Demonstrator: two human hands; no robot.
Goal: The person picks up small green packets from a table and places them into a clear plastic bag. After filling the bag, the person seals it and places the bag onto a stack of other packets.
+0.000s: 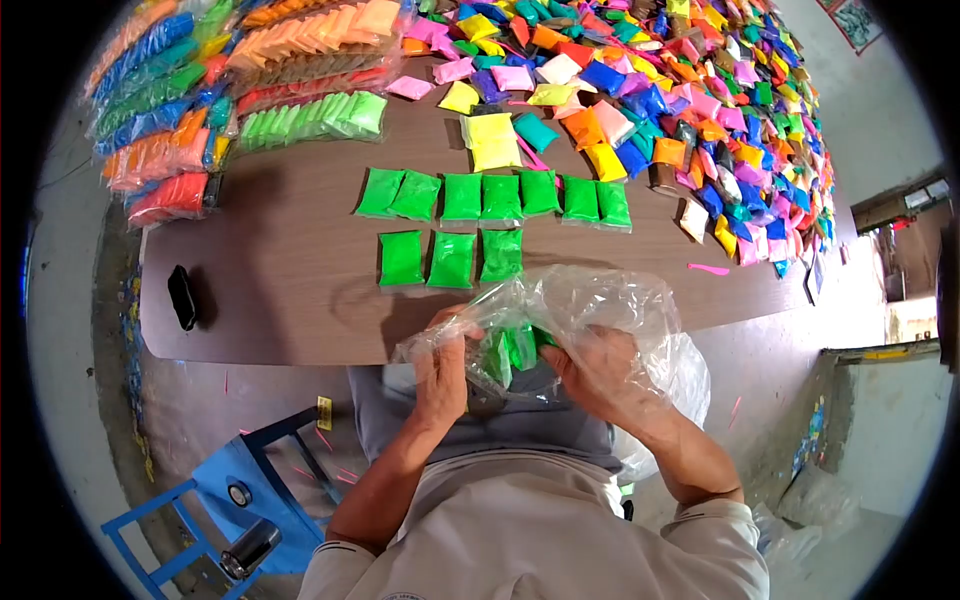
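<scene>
Near the table's front edge, a clear plastic bag (600,290) spreads between my two hands, with several green packets (512,352) inside its mouth. My left hand (443,365) is closed on the bag's left side. On the right, my right hand (598,370) is partly under the clear plastic, its fingers closed at the bag beside the green packets. Just beyond the bag, a short row of green packets (452,260) lies flat on the table (290,270). Behind it runs a longer row of green packets (501,198).
Colourful loose packets (700,110) are heaped at the back right. Bagged stacks (310,120) stand at the back left. Yellow packets (493,142) lie behind the green rows. A black object (182,297) sits at left, a pink tool (708,269) at right, a blue stool (235,490) below left.
</scene>
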